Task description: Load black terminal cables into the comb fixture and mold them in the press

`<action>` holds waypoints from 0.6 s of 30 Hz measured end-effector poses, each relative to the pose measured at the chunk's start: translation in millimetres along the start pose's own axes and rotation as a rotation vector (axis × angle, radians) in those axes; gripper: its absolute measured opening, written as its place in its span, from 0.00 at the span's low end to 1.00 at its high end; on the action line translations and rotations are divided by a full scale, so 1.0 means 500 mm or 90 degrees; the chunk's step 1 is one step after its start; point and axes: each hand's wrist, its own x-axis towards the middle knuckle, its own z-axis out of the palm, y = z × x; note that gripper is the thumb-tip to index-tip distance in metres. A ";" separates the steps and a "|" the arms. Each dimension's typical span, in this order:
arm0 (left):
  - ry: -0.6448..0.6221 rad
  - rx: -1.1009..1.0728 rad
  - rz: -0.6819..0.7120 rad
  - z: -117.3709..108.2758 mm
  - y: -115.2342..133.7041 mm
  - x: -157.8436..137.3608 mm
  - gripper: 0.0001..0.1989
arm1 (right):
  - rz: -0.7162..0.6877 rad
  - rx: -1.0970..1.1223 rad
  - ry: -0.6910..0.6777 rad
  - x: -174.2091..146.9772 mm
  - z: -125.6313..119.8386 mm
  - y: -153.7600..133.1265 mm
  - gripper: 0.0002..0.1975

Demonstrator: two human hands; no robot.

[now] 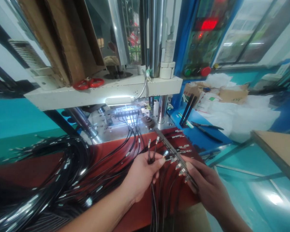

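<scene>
My left hand (pixel 143 174) is closed on a few thin black cables (pixel 154 206), pinching one by its metal connector (pixel 166 153) between thumb and finger. Two more connector ends stick up above the fingers. My right hand (pixel 205 180) grips the lower end of a long dark metal bar (pixel 170 145), thumb on top. Several silvery connectors (pixel 178 166) sit along the bar's left edge, their cables hanging down toward me. The pinched connector is close to that edge; whether it touches is hard to tell. Under both hands lies a reddish-brown work surface (pixel 116 146).
Ahead stands a press with a white crossbeam (pixel 125 87), red-handled scissors (pixel 88 83) on top and a lit lamp (pixel 119 101) below. Cables run to its metal bed (pixel 103 124). A thick black cable bundle (pixel 70 158) fills the left. Pliers (pixel 207 129) lie on a blue surface at right.
</scene>
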 end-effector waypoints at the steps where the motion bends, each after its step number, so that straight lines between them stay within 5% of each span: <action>1: -0.001 -0.011 0.003 0.001 0.001 0.000 0.13 | 0.008 0.007 -0.003 -0.001 0.001 0.000 0.28; 18: 0.030 0.005 -0.017 0.018 -0.001 0.007 0.15 | 0.028 -0.017 -0.048 -0.006 -0.008 0.009 0.28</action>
